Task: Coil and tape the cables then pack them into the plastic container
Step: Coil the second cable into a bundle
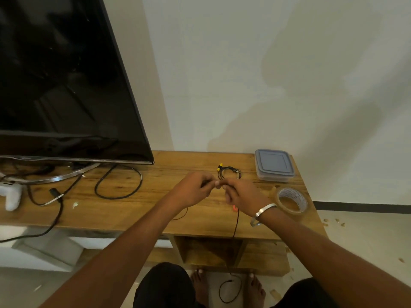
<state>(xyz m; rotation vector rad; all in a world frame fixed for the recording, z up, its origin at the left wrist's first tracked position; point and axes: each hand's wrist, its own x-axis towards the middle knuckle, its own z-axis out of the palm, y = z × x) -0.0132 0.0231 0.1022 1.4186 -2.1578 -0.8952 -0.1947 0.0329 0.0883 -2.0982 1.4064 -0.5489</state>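
My left hand [195, 188] and my right hand [241, 194] meet above the middle of the wooden table [138, 210], both pinching a thin black cable [235, 225]. The cable drops from my right hand over the table's front edge to the floor, where its end loops between my feet. A red bit shows just under my right hand. A small coiled black cable with yellow plugs [229, 171] lies just behind my fingers. The plastic container [274, 164], lid on, sits at the back right. A roll of clear tape [291, 200] stands next to my right wrist.
A large dark TV [62, 81] fills the left, its stand on the table. A thick black cable [120, 185] loops beside it and trails off the front edge. A white game controller [11, 194] lies at far left. An open shelf sits below the tabletop.
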